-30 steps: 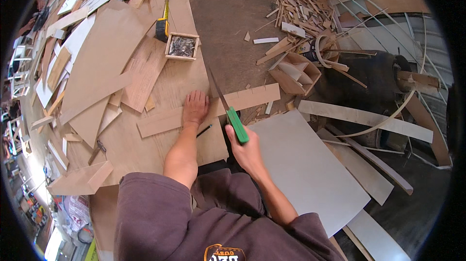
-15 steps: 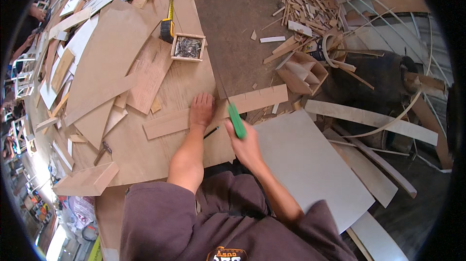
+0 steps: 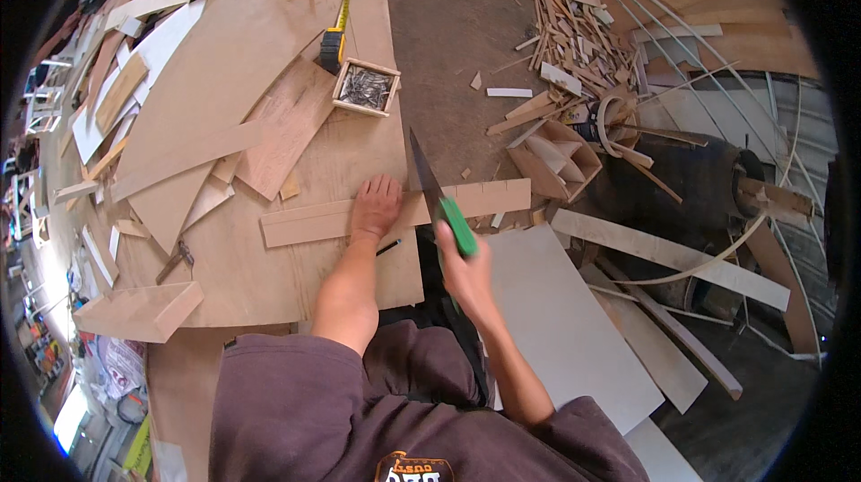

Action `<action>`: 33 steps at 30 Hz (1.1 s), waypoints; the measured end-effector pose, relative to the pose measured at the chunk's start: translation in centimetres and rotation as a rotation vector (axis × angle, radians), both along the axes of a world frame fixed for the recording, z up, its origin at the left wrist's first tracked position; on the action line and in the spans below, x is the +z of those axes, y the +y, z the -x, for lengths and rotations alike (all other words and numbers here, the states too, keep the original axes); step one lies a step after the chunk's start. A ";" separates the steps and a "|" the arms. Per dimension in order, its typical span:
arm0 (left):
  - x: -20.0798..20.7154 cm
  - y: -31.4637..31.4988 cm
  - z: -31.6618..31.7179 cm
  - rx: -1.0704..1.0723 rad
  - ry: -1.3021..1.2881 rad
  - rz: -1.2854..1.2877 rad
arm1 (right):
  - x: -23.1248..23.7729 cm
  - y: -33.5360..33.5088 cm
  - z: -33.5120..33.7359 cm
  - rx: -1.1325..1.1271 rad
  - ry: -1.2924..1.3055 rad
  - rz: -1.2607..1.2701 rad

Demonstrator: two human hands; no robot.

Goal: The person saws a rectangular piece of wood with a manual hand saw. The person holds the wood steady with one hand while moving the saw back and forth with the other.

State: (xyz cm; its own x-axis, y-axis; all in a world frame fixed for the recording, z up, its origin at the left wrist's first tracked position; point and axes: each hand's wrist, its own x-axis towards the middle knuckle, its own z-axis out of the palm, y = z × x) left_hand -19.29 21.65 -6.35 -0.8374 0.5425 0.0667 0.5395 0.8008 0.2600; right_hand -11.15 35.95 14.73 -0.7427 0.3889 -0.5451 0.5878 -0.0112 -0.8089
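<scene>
A narrow wooden board (image 3: 309, 223) lies across the right edge of the plywood bench top (image 3: 269, 289), its right part sticking out past the edge. My left hand (image 3: 376, 207) presses flat on the board, fingers stretched toward its far side. My right hand (image 3: 466, 269) grips the green handle of a handsaw (image 3: 458, 228). The saw's dark blade crosses the board just beyond the bench edge, its tip pointing away from me. Several short marks show on the board's overhanging part. A black pencil-like stick (image 3: 388, 247) rests beside my left wrist.
A small box of nails (image 3: 366, 87) and a yellow-black tape measure (image 3: 333, 49) sit farther back. A hammer (image 3: 176, 262) and wood offcuts (image 3: 193, 105) cover the left. At right are a pale panel (image 3: 565, 321), a dark drum (image 3: 682, 164) and a scrap heap (image 3: 574, 34).
The saw has come back toward me and slightly right, showing more of its blade beyond the board. My left hand stays on the board. The view has shifted a little.
</scene>
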 end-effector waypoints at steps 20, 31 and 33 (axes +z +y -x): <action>1.1 0.5 0.5 -0.019 -0.064 0.013 | -6.9 1.0 7.5 0.183 0.023 -0.207; 0.7 1.2 0.4 0.049 0.048 -0.116 | 1.1 1.7 -1.0 0.041 -0.088 0.047; 0.5 1.2 0.2 0.040 0.039 -0.090 | 2.5 1.5 -1.6 0.048 -0.085 0.054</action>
State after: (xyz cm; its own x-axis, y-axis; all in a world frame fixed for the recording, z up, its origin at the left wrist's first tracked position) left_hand -19.52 22.86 -5.83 -0.8542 0.4988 0.1468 0.5186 0.7964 0.3113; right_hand -9.58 37.49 17.24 -0.7102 0.3227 -0.6257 0.6549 -0.0236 -0.7554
